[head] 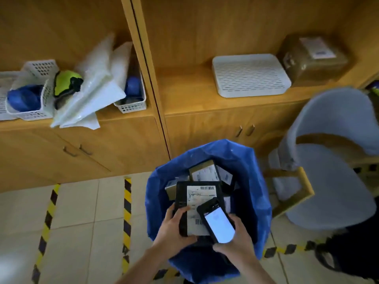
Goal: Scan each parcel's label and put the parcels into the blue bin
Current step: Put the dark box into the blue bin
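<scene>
Blue bin on the tiled floor before the wooden cabinet: thin, crinkled, glossy wall, mouth wide open. Inside, several parcels in a loose heap. At the far side a tan box with a white label; beneath and beside it other dark and pale packets, too dim to tell apart. Uppermost, towards the bin's near edge, a flat black parcel, rectangular and matte, with a large white label bearing barcodes at its top and lower ends. Resting on the heap or held clear of it: impossible to tell.

On the cabinet's ledge, right section: a white slotted tray with rounded corners, and at the far right corner a brown parcel wrapped in glossy tape, label on top. Left section: two white lattice baskets, each with something blue and rounded inside. Between them a yellow-green item with black trim and a sheaf of clear plastic bags hanging over the ledge's front edge. Right of the bin, a grey moulded chair with wooden arms. Yellow-and-black striped tape along the floor tiles.

Left hand gripping the black parcel by its left edge, fingertips curled onto its face at the label's margin. Right hand wrapped round a black phone, screen lit white, tilted over the label's lower right corner.
</scene>
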`<move>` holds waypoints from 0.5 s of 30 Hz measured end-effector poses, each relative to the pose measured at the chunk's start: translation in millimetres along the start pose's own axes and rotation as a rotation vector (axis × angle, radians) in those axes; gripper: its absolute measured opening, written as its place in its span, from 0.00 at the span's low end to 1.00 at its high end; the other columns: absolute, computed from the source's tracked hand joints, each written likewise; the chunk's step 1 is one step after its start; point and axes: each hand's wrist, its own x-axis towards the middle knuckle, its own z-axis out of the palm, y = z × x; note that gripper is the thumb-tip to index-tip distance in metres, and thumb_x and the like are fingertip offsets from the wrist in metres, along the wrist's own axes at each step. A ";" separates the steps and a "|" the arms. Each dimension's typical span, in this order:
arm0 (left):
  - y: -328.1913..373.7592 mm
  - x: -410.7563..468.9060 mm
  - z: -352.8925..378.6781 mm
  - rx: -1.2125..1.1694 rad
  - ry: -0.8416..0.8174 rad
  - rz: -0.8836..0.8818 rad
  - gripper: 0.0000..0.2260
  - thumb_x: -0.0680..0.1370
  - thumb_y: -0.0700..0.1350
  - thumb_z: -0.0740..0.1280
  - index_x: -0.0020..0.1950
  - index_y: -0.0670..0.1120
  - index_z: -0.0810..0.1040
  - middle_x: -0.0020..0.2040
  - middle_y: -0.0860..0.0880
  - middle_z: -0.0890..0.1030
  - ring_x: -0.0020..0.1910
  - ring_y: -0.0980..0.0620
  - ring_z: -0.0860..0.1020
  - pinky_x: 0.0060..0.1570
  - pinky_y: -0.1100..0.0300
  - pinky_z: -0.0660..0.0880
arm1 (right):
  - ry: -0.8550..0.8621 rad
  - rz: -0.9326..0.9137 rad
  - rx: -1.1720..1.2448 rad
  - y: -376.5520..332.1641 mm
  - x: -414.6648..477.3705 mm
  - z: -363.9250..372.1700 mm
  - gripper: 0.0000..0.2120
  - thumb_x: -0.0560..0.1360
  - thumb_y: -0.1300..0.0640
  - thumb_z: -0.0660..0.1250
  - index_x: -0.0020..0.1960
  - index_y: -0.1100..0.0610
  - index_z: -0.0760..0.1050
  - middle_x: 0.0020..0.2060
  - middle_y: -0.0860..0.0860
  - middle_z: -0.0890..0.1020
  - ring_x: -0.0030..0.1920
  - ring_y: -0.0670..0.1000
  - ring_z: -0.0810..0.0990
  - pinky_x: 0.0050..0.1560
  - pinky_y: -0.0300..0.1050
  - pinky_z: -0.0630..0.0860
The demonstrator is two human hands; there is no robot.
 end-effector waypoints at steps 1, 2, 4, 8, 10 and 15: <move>0.7 20.7 4.4 -0.010 0.002 -0.005 0.40 0.63 0.56 0.76 0.72 0.59 0.63 0.75 0.53 0.55 0.70 0.51 0.66 0.69 0.62 0.64 | 0.005 -0.001 0.006 0.0 21.9 -1.9 0.46 0.51 0.56 0.76 0.67 0.46 0.65 0.55 0.44 0.77 0.56 0.49 0.75 0.57 0.52 0.75; 1.4 41.0 8.9 -0.017 0.007 -0.004 0.40 0.63 0.55 0.77 0.72 0.59 0.64 0.74 0.54 0.56 0.69 0.53 0.66 0.68 0.65 0.63 | 0.007 0.003 0.012 0.5 43.4 -3.8 0.45 0.52 0.56 0.77 0.67 0.46 0.65 0.55 0.45 0.77 0.56 0.50 0.76 0.57 0.52 0.75; 3.0 76.7 16.1 -0.011 0.018 0.007 0.39 0.64 0.51 0.78 0.71 0.60 0.65 0.73 0.56 0.56 0.68 0.57 0.64 0.65 0.70 0.60 | 0.006 0.022 0.015 2.0 81.5 -8.2 0.45 0.53 0.58 0.77 0.68 0.46 0.65 0.57 0.46 0.77 0.57 0.51 0.76 0.58 0.52 0.75; 6.5 129.1 25.6 0.036 0.093 0.038 0.33 0.67 0.43 0.77 0.70 0.53 0.70 0.73 0.52 0.63 0.71 0.54 0.64 0.70 0.62 0.65 | 0.002 -0.007 -0.032 0.8 137.0 -12.0 0.44 0.55 0.58 0.77 0.67 0.47 0.64 0.59 0.47 0.73 0.60 0.51 0.73 0.61 0.56 0.72; 8.2 139.6 28.2 0.072 0.099 -0.008 0.31 0.69 0.40 0.75 0.70 0.51 0.70 0.71 0.50 0.66 0.71 0.50 0.66 0.69 0.53 0.68 | -0.015 -0.012 -0.081 -1.6 151.1 -9.7 0.44 0.56 0.58 0.77 0.68 0.48 0.64 0.61 0.47 0.71 0.61 0.50 0.71 0.63 0.57 0.70; 1.4 131.9 24.7 0.060 0.077 -0.144 0.30 0.71 0.42 0.74 0.71 0.54 0.67 0.66 0.52 0.68 0.67 0.50 0.69 0.64 0.50 0.72 | -0.079 -0.007 -0.144 -4.8 152.3 2.0 0.44 0.57 0.57 0.77 0.69 0.47 0.62 0.63 0.46 0.68 0.61 0.48 0.70 0.66 0.59 0.68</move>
